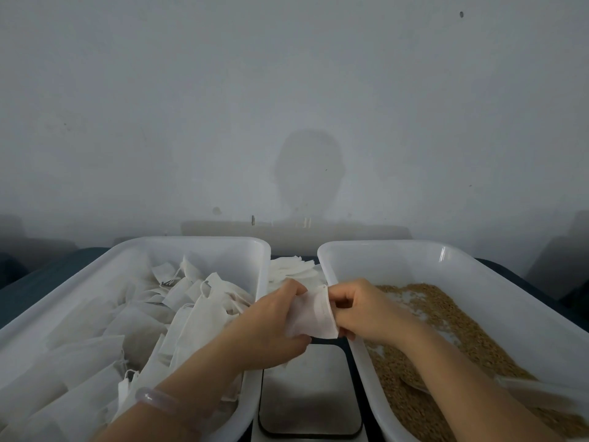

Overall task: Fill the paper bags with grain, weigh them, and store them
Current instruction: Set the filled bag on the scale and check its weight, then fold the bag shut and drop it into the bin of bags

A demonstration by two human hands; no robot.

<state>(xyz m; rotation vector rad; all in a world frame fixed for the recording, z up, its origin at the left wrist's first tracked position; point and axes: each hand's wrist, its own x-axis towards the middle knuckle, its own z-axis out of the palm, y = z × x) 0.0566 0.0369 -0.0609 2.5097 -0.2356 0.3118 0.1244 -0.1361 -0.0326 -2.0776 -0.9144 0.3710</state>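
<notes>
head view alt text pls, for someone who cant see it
The left hand and right hand pinch a small white paper bag above a scale. A tub of bags sits on the left, a tub of brown grain on the right.

Head view, looking forward-down, close over trays (261, 282)

dim, cool grey light | head-shaped shadow (310, 167) on wall (159, 90) | soft, slightly hazy detail | wide-angle bowing at edges
</notes>
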